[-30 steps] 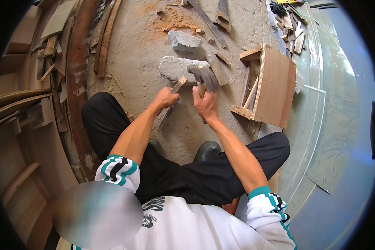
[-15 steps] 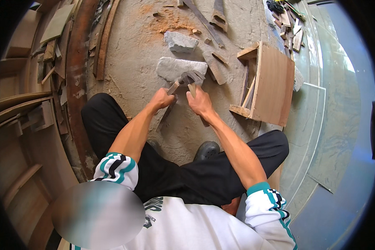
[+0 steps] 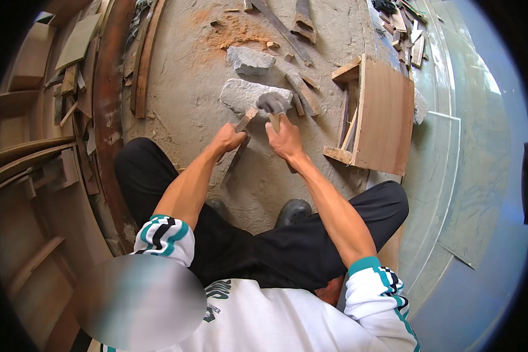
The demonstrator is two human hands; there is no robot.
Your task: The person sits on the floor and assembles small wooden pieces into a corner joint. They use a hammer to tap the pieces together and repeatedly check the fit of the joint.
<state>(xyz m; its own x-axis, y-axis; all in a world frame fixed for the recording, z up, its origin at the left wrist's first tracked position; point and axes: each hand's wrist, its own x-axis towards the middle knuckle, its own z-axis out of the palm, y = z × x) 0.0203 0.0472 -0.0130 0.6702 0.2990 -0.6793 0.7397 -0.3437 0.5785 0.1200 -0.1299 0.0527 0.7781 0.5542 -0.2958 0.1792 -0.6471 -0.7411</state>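
Left hand [image 3: 229,138] gripped wooden strip [image 3: 246,120]; right hand [image 3: 285,139] gripped hammer [image 3: 273,104] by stone block's [image 3: 240,94] near edge. Work judged unfinished; amount done could not be told.

Left of left hand [image 3: 229,138], open floor [image 3: 185,111] as far as planks [image 3: 142,70]; left knee [image 3: 139,161] bounds near side. Ahead, stone [image 3: 240,94] blocks way, second stone [image 3: 250,60] just beyond. Between left hand and right hand [image 3: 286,139], narrow gap, far end crowded by stick [image 3: 246,120] and hammer [image 3: 274,102]; hammer head blurred, contact with stick hard to tell. Right of right hand, floor lane to box [image 3: 383,114]; offcuts [image 3: 308,98] narrow far end, right knee [image 3: 388,200] near end.
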